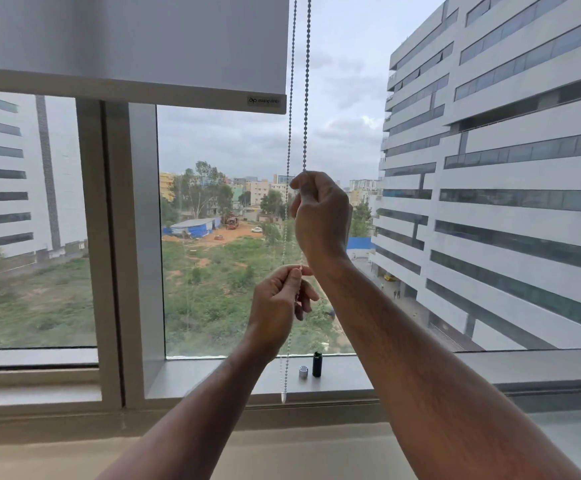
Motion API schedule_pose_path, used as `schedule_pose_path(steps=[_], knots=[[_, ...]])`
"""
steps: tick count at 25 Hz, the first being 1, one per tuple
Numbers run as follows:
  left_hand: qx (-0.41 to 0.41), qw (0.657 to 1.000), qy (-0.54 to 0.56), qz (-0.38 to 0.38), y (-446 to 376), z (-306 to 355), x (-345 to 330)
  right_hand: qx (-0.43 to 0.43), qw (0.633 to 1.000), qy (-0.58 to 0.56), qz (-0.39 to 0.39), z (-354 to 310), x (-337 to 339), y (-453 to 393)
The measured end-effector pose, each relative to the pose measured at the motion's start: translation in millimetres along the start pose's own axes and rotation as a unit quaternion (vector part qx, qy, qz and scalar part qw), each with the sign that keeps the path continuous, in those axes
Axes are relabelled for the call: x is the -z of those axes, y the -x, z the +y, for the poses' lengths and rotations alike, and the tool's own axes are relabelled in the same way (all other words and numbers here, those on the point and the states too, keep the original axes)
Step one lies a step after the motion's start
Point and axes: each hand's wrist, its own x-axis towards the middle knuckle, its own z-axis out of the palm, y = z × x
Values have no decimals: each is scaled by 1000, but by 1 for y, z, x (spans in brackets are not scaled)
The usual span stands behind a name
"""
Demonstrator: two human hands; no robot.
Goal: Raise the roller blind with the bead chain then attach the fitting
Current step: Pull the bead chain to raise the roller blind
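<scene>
A white roller blind covers the top left of the window, its bottom bar well above the sill. The bead chain hangs in two strands just right of the blind. My right hand is closed on the right strand at mid height. Below it, my left hand pinches the chain between thumb and finger. The left strand runs down to a white end piece near the sill. A small grey fitting and a black cylinder stand on the sill.
The window sill runs across the lower frame, with a vertical window post at the left. Through the glass there are office buildings and open ground.
</scene>
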Motion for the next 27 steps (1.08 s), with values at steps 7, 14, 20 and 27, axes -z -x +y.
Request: schedule_pose_path(steps=[7, 14, 20, 27], knots=[[-12, 994, 68, 84, -31, 35, 7, -2, 999, 40, -18, 26, 3, 47], [-52, 992, 75, 82, -71, 103, -7, -33, 997, 54, -45, 59, 8, 97], [-81, 992, 71, 61, -89, 131, -23, -47, 996, 57, -59, 74, 14, 127], [-112, 990, 8, 82, -85, 102, -20, -61, 991, 67, -97, 97, 17, 151]])
